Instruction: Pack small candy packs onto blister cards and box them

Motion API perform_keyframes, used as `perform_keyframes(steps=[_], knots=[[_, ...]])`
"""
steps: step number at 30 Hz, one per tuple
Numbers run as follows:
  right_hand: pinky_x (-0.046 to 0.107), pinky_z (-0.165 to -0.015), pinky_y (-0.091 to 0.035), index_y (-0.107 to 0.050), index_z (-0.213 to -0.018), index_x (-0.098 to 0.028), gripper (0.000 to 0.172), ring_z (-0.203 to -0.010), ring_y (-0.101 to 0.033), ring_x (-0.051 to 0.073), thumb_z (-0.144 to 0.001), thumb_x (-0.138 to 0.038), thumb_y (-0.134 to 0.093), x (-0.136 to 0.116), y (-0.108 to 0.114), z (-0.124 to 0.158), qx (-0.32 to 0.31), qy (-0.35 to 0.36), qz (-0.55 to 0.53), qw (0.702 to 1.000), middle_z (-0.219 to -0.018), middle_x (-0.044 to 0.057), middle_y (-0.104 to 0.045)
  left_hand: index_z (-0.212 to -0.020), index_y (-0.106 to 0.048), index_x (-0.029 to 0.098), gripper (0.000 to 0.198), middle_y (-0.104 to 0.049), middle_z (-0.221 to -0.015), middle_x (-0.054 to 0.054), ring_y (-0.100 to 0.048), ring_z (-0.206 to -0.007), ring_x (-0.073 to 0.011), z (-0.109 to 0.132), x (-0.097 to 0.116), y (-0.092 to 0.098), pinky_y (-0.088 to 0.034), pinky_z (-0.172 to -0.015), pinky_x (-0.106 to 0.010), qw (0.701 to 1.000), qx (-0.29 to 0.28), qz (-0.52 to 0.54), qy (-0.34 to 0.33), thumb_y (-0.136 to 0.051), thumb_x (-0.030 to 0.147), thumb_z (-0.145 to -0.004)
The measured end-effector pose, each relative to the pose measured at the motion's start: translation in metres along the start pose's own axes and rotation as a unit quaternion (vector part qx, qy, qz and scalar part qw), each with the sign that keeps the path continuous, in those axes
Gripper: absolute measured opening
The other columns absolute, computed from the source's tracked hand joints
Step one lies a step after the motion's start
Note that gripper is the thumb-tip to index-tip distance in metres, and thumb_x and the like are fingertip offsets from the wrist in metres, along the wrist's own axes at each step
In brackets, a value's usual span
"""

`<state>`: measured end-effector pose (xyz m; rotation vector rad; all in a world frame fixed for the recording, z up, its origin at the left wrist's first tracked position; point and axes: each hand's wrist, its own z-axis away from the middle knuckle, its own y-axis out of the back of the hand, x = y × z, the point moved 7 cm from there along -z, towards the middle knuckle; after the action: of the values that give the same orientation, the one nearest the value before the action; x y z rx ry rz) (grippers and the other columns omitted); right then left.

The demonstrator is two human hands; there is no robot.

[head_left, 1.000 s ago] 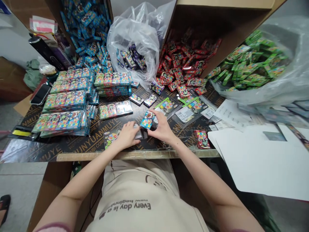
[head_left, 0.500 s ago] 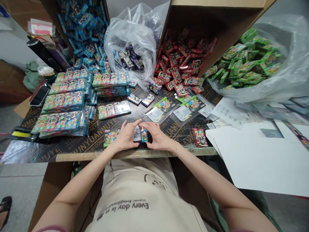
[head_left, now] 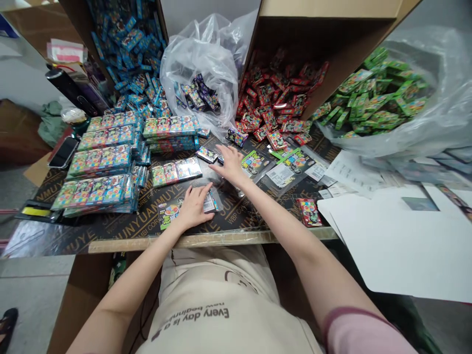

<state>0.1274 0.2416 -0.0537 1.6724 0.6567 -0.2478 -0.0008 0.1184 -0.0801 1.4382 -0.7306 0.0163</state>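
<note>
My left hand (head_left: 196, 207) lies with fingers spread on a flat printed pouch (head_left: 168, 212) near the table's front edge; the palm hides much of the pouch. Farther forward, my right hand (head_left: 231, 166) reaches over a small dark box (head_left: 221, 159), fingers apart; the box is mostly covered. Beside it lies another small dark box (head_left: 207, 155). To the left is a row of small candy-style boxes (head_left: 177, 171) in several colours. Right of my right hand lie printed clear pouches (head_left: 289, 169) with green tops.
Stacked multi-box packs (head_left: 96, 191) fill the table's left side. Behind are loose blue boxes (head_left: 134, 54), a clear bag (head_left: 173, 59) of purple boxes, red boxes (head_left: 269, 98) in a carton, and bagged green boxes (head_left: 379, 98). White sheets (head_left: 401, 246) lie at right.
My right hand has left the pouch beside my left hand and moved forward to the small dark boxes. My left hand has flattened onto the pouch.
</note>
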Motion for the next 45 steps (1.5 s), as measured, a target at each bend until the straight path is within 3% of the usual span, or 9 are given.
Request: perform_keyframes(steps=[4, 7, 10, 14, 21, 24, 29, 37, 45], knots=[[0.056, -0.107, -0.021, -0.047, -0.138, -0.015, 0.061, -0.128, -0.042, 0.036, -0.08, -0.026, -0.061, -0.008, -0.023, -0.032, -0.041, 0.036, 0.05, 0.997, -0.13, 0.018, -0.059, -0.146, -0.036, 0.02, 0.092, -0.05, -0.14, -0.016, -0.043, -0.133, -0.0326, 0.002, 0.0, 0.006, -0.016, -0.117, -0.056, 0.999, 0.007, 0.042, -0.002, -0.078, 0.039, -0.067], [0.053, -0.104, -0.027, -0.049, -0.133, -0.015, 0.059, -0.117, -0.052, 0.032, -0.075, -0.016, -0.056, -0.011, 0.002, -0.018, 0.003, 0.046, -0.025, 0.999, -0.121, 0.015, -0.063, -0.136, -0.051, 0.02, 0.083, -0.05, -0.142, -0.016, -0.042, -0.134, -0.0336, 0.006, -0.014, 0.029, -0.024, -0.115, -0.054, 0.977, 0.096, 0.18, 0.064, -0.08, 0.048, -0.064], [0.043, -0.098, -0.04, -0.046, -0.133, -0.017, 0.068, -0.11, -0.058, 0.026, -0.067, -0.013, -0.057, -0.027, 0.031, 0.017, -0.069, 0.138, -0.194, 0.969, -0.119, 0.01, -0.062, -0.127, -0.06, 0.018, 0.069, -0.061, -0.128, -0.015, -0.058, -0.115, -0.0287, 0.014, -0.037, 0.041, -0.047, -0.094, -0.043, 0.867, 0.156, 0.429, 0.2, -0.071, 0.057, -0.07], [0.04, -0.101, -0.043, -0.044, -0.135, -0.022, 0.068, -0.114, -0.058, 0.023, -0.069, -0.013, -0.056, -0.057, 0.044, 0.08, -0.288, 0.248, -0.3, 0.875, -0.123, 0.006, -0.062, -0.09, -0.075, 0.012, 0.051, -0.071, -0.081, -0.008, -0.061, -0.066, -0.0145, 0.017, -0.023, 0.02, -0.046, -0.059, -0.025, 0.754, -0.022, 0.593, 0.281, -0.085, 0.044, -0.052], [0.052, -0.111, -0.029, -0.029, -0.147, -0.026, 0.089, -0.137, -0.038, 0.032, -0.072, -0.038, -0.074, -0.054, 0.047, 0.116, -0.088, 0.199, -0.195, 0.956, -0.148, 0.013, -0.04, -0.067, -0.07, 0.012, 0.043, -0.06, -0.056, 0.001, -0.046, -0.046, -0.0055, 0.018, -0.009, 0.009, -0.035, -0.048, -0.02, 0.719, 0.067, 0.614, 0.319, -0.089, 0.041, -0.042], [0.049, -0.104, -0.035, -0.035, -0.145, -0.026, 0.084, -0.124, -0.05, 0.031, -0.07, -0.033, -0.073, -0.048, 0.041, 0.121, -0.049, 0.192, -0.149, 0.969, -0.135, 0.011, -0.053, -0.082, -0.072, 0.012, 0.05, -0.067, -0.07, -0.005, -0.059, -0.06, -0.0138, 0.016, -0.006, 0.012, -0.048, -0.061, -0.028, 0.773, 0.05, 0.569, 0.276, -0.082, 0.053, -0.055], [0.049, -0.1, -0.033, -0.038, -0.143, -0.02, 0.08, -0.12, -0.051, 0.034, -0.069, -0.026, -0.067, -0.014, 0.04, 0.112, -0.029, 0.124, -0.084, 0.988, -0.132, 0.014, -0.056, -0.134, -0.055, 0.02, 0.09, -0.061, -0.124, -0.014, -0.052, -0.118, -0.0343, 0.017, -0.01, 0.034, -0.039, -0.102, -0.049, 0.984, 0.046, 0.143, 0.095, -0.087, 0.044, -0.052], [0.045, -0.106, -0.032, -0.042, -0.14, -0.022, 0.084, -0.126, -0.049, 0.03, -0.062, -0.029, -0.073, 0.001, -0.005, 0.106, -0.222, 0.197, -0.193, 0.935, -0.14, 0.011, -0.052, -0.152, -0.025, 0.025, 0.107, -0.053, -0.125, -0.011, -0.047, -0.116, -0.0324, 0.026, -0.026, 0.012, -0.035, -0.102, -0.049, 0.999, -0.022, 0.034, 0.006, -0.082, 0.036, -0.062], [0.048, -0.097, -0.033, -0.051, -0.131, -0.02, 0.068, -0.118, -0.051, 0.033, -0.065, -0.022, -0.068, -0.015, 0.004, 0.103, -0.143, 0.177, -0.064, 0.972, -0.13, 0.014, -0.057, -0.151, -0.024, 0.021, 0.106, -0.054, -0.126, -0.012, -0.049, -0.116, -0.0311, 0.027, -0.023, 0.015, -0.037, -0.101, -0.046, 0.998, -0.01, 0.062, -0.001, -0.08, 0.033, -0.063]])
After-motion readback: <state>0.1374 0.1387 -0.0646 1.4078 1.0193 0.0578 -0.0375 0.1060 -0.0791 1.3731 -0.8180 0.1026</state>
